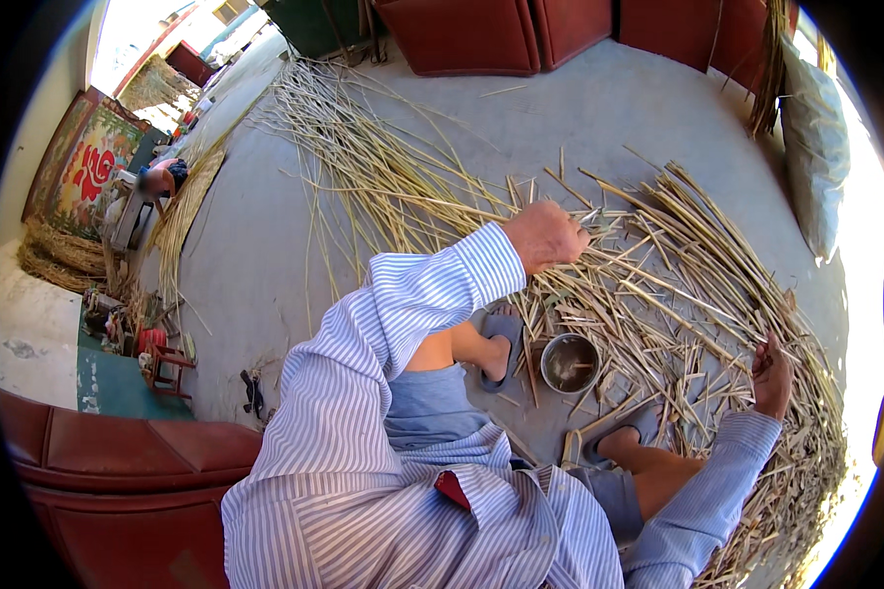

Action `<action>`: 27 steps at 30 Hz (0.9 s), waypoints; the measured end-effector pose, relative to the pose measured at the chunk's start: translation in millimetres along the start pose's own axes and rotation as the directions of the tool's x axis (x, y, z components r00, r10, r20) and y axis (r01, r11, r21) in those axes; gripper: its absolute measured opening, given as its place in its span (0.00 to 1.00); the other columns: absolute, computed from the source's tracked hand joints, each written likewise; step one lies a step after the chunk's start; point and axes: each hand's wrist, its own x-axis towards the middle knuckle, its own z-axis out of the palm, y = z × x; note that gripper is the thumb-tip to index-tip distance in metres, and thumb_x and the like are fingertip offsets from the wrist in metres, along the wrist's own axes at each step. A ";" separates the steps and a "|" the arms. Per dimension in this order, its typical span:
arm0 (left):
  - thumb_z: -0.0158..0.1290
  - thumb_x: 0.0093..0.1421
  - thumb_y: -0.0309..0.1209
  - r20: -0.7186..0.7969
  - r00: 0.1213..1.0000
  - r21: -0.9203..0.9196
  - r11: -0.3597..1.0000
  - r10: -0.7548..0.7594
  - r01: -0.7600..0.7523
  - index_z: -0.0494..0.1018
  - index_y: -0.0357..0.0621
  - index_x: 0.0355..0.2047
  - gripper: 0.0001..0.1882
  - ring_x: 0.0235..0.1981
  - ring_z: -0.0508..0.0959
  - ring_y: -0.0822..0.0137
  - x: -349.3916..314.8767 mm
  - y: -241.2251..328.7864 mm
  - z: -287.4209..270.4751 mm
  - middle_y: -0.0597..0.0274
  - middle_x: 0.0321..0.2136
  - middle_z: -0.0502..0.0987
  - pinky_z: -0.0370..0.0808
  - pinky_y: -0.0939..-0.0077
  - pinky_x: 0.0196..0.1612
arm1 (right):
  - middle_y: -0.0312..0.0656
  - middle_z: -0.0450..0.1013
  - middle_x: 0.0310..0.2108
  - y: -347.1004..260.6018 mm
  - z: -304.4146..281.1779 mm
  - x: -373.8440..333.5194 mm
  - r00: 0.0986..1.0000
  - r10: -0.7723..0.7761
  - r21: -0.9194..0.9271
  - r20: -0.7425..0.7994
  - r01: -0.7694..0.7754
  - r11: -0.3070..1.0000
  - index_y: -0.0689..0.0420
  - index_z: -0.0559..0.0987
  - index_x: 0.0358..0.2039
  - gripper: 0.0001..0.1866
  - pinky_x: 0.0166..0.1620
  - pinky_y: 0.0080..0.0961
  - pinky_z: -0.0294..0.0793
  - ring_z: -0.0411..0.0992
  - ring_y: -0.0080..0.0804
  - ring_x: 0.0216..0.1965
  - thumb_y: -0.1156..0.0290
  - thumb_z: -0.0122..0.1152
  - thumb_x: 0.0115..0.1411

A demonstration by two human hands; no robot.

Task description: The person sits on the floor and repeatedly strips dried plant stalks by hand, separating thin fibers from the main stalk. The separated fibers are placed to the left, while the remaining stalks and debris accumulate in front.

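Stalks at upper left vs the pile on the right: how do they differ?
Colour: the upper-left stalks look greener-yellow; the right pile looks browner.
Pose: the upper-left stalks fan out loosely; the right pile lies denser.
Make-up: the upper-left stalks are mostly long; the right pile includes many short pieces.
Shared: both lie on the grey floor.
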 end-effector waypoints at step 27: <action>0.55 0.46 0.28 0.200 0.980 -0.014 1.000 0.015 -0.013 0.68 0.41 0.28 0.09 0.29 0.77 0.61 -94.0 -37.3 8.3 0.60 0.24 0.73 0.77 0.68 0.27 | 0.30 0.74 0.21 52.5 -134.7 33.7 0.925 0.019 -0.168 -0.380 -0.089 0.982 0.53 0.77 0.27 0.06 0.20 0.10 0.69 0.74 0.17 0.23 0.68 0.64 0.58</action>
